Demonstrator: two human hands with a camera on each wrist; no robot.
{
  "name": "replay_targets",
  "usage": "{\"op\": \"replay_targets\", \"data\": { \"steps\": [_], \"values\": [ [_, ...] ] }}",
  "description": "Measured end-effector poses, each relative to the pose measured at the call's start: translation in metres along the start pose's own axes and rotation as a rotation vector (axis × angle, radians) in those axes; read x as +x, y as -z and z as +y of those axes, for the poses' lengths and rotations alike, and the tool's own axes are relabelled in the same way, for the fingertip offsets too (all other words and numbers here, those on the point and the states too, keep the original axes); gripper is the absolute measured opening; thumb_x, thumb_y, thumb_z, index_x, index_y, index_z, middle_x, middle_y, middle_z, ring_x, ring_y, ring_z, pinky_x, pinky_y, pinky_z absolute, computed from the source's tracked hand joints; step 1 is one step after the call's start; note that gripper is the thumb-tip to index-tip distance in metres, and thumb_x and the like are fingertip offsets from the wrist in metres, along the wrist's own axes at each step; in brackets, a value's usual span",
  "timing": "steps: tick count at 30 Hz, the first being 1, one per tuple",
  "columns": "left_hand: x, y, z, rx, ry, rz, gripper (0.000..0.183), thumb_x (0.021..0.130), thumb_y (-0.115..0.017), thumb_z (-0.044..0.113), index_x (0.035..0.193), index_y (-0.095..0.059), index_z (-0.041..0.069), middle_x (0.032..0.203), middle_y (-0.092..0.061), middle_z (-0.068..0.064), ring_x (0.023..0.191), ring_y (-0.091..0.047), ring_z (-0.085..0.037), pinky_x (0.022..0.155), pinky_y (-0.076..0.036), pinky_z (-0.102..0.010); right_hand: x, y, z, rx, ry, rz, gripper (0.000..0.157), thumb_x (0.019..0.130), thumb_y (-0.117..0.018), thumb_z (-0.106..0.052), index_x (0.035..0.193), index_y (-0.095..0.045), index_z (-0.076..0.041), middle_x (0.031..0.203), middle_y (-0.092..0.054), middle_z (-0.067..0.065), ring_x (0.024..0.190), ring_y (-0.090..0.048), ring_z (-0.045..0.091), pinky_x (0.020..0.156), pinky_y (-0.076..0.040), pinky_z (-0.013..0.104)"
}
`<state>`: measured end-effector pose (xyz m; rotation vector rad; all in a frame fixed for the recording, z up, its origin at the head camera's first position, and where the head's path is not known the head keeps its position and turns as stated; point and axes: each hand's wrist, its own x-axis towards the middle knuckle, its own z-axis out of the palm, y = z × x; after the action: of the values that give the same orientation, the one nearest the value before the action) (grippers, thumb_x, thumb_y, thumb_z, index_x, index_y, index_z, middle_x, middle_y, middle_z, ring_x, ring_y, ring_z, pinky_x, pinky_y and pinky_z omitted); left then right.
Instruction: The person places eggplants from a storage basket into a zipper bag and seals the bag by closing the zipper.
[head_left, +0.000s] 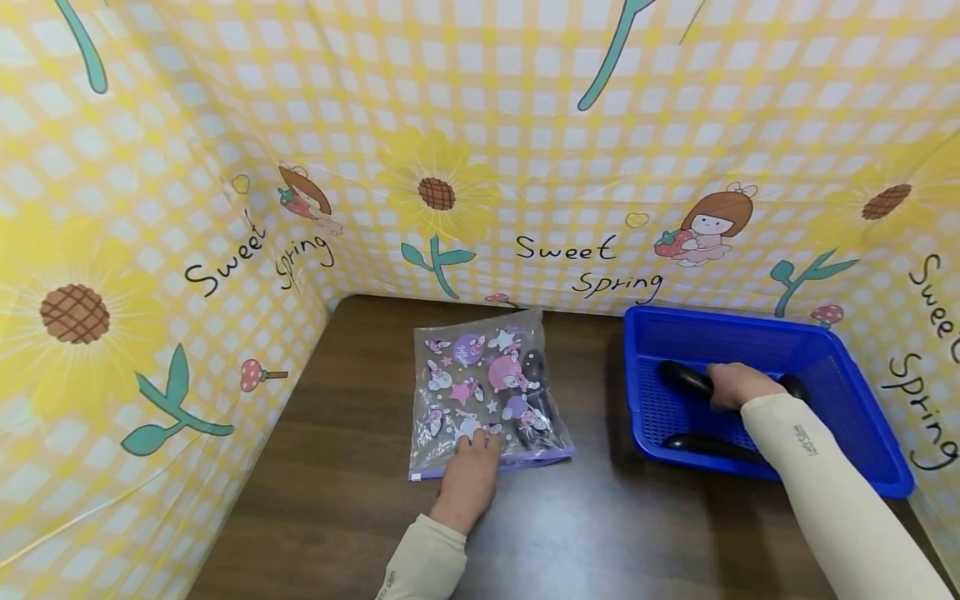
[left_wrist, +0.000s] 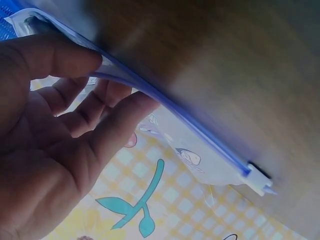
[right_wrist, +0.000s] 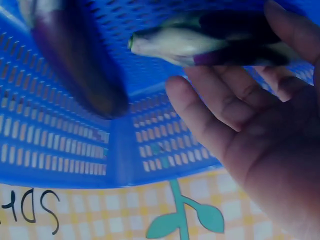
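Observation:
A clear zip bag [head_left: 465, 375] printed with pink and purple cartoon figures lies flat, with dark long shapes inside its right half. My left hand [head_left: 472, 475] holds the purple-edged mouth of this bag; in the left wrist view the lips part slightly beside the thumb [left_wrist: 75, 60]. Over in the blue basket [head_left: 637, 417], my right hand [head_left: 738, 386] grips a dark purple eggplant [head_left: 684, 379], its pale stem end visible in the right wrist view. Another eggplant [right_wrist: 75, 60] lies beyond it, and one more eggplant [head_left: 708, 446] rests along the near wall.
A brown wooden table [head_left: 315, 500] carries the bag and basket. Yellow checked cloth [head_left: 525, 167] with flower prints stands behind and at both sides. The basket's rim rises around the right hand. A white zip slider [left_wrist: 259, 179] sits at one end of the bag's seal.

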<state>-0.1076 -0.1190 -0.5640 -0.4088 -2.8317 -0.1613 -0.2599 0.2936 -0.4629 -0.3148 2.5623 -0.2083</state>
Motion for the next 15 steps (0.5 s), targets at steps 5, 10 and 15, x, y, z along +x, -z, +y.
{"op": "replay_targets", "data": {
  "steps": [5,10,15],
  "values": [
    [-0.001,0.002,0.000,-0.005,0.007,-0.004,0.030,0.075,-0.068,-0.008,0.102,-0.058,-0.002,0.092,-0.055,-0.016,0.076,-0.053,-0.030,0.049,-0.049,-0.035,-0.012,0.006,-0.016,0.012,0.004,0.049,0.054,0.085,-0.071,-0.014,0.126,-0.050,0.015,0.107,-0.060,0.031,0.087,-0.056,0.037,0.073,-0.046,0.051],
    [-0.002,0.003,-0.002,-0.025,0.014,0.010,0.029,0.073,-0.067,-0.011,0.099,-0.056,-0.002,0.090,-0.054,-0.016,0.076,-0.053,-0.030,0.051,-0.050,-0.037,-0.029,0.009,-0.034,0.092,0.027,0.127,0.078,0.089,-0.068,-0.026,0.142,-0.030,0.017,0.122,-0.053,0.041,0.093,-0.059,0.042,0.074,-0.047,0.051],
    [-0.002,0.003,-0.006,-0.055,0.000,0.013,0.031,0.072,-0.066,-0.012,0.101,-0.056,-0.004,0.090,-0.055,-0.018,0.076,-0.054,-0.032,0.053,-0.051,-0.039,-0.051,0.005,-0.056,0.160,0.057,0.293,0.047,0.090,-0.066,-0.031,0.116,-0.041,-0.001,0.074,-0.052,0.011,0.059,-0.049,0.025,0.051,-0.037,0.038]
  ]
}}
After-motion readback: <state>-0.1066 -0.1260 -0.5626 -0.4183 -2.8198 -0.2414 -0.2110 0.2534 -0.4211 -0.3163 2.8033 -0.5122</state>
